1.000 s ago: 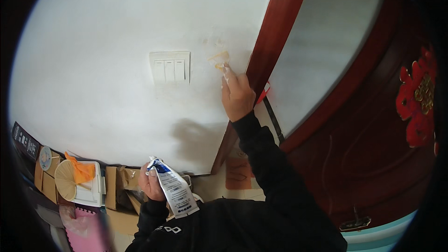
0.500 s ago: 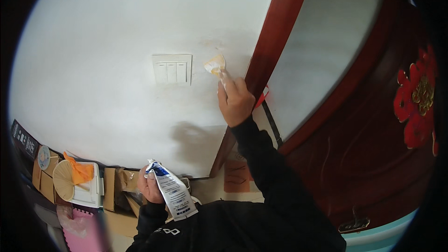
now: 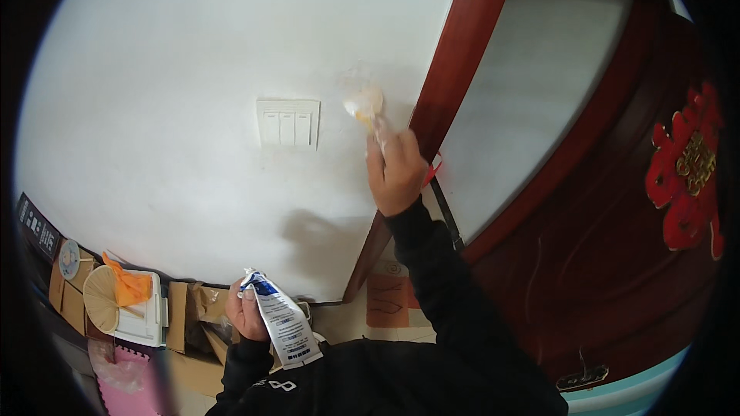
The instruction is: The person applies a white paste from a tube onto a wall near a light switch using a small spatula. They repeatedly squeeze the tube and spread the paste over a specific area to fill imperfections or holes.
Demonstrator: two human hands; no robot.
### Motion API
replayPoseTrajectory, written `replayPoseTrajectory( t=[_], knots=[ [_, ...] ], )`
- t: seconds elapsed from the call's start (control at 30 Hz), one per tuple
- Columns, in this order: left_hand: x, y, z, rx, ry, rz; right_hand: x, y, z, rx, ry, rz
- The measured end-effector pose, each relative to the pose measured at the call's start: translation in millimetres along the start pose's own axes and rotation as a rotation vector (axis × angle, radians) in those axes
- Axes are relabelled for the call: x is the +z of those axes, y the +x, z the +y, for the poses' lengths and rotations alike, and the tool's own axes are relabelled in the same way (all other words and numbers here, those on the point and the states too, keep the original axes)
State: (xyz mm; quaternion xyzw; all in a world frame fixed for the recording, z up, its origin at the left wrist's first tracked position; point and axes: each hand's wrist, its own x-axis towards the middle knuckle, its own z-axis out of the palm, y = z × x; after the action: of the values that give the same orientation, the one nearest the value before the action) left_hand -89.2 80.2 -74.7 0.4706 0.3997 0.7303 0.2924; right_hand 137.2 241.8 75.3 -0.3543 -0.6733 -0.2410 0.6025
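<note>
My right hand (image 3: 398, 172) is closed round the handle of a small putty scraper (image 3: 365, 103), its pale blade smeared with white paste. The blade lies at the white wall (image 3: 177, 38), on or just off a scuffed patch between the light switch and the red door frame; I cannot tell whether it touches. Lower down on the left, my left hand (image 3: 246, 313) grips the top of a silver and blue squeeze tube (image 3: 285, 323), which hangs slanting with its flat end down. A white three-gang light switch (image 3: 288, 123) sits left of the scraper.
A dark red door frame (image 3: 460, 46) rises just right of my right hand. Beyond it stands a dark red door (image 3: 586, 262) with a red flower decoration (image 3: 686, 169). Cardboard boxes (image 3: 178, 316), a straw fan (image 3: 102, 298) and an orange cloth (image 3: 129, 285) crowd the floor at the lower left.
The scraper has turned and blurred against the wall, and fresh white smears show over the scuffed patch above it. My left hand still holds the tube. The whole view has shifted slightly.
</note>
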Motion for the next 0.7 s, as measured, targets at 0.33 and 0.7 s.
replayPoseTrajectory(
  t=[0.33, 0.7],
  knots=[
    [-5, -1, -5, -0.019, -0.019, -0.012, -12, 2, -17, 0.135, -0.108, -0.140],
    [-5, 2, -4, -0.018, 0.020, -0.034, 26, -19, -1, 0.140, -0.164, -0.051]
  ],
)
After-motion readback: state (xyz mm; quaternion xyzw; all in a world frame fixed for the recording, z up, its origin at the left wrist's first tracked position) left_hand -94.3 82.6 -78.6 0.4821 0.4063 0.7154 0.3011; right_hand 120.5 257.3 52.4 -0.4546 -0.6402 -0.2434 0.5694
